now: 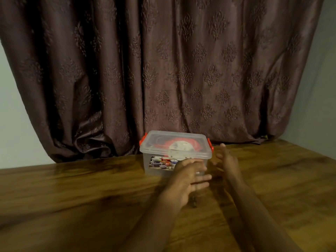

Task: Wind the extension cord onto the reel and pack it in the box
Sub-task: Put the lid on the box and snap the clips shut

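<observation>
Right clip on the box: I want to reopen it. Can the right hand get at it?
Probably yes: the right hand is open just beside the red clip of the box, with nothing between them.

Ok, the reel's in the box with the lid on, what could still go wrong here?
The box sits at the table's far edge against the curtain; a push from the open hands, left and right, might slide it into the folds. Whether the red clips are latched is unclear, so the lid could pop off when lifted.
</observation>
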